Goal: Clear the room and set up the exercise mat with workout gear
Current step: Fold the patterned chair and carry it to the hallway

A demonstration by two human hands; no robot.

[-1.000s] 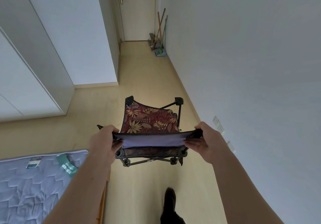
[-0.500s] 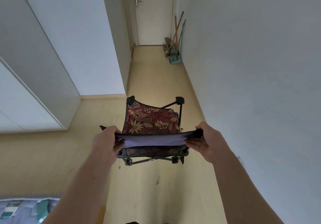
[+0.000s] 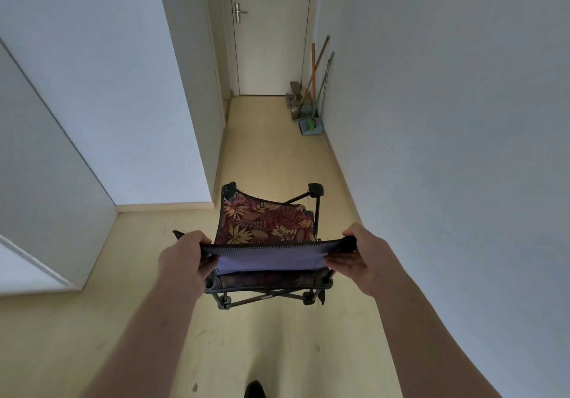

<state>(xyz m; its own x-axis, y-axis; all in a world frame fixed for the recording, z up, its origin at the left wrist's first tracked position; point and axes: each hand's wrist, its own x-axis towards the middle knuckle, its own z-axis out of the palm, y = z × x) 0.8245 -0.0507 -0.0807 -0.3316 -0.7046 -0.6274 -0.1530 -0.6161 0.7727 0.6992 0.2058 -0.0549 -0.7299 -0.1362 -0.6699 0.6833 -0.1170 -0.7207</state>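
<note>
- Fingers (image 3: 209, 267) of the left hand (image 3: 182, 258) and right hand (image 3: 367, 255) curl round the top backrest hem of the folding camp chair (image 3: 265, 224), one at each end.
- It apparently hangs clear of the floor (image 3: 277, 150), facing the door (image 3: 271, 42).
- Carry it level and mid-passage, and steer wide of the brooms (image 3: 314, 89) against the wall (image 3: 431, 120).

One chair (image 3: 262, 224), perhaps three brooms (image 3: 313, 73)

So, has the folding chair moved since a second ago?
Yes, the folding chair has been carried forward, toward the door at the hallway's end.
</note>
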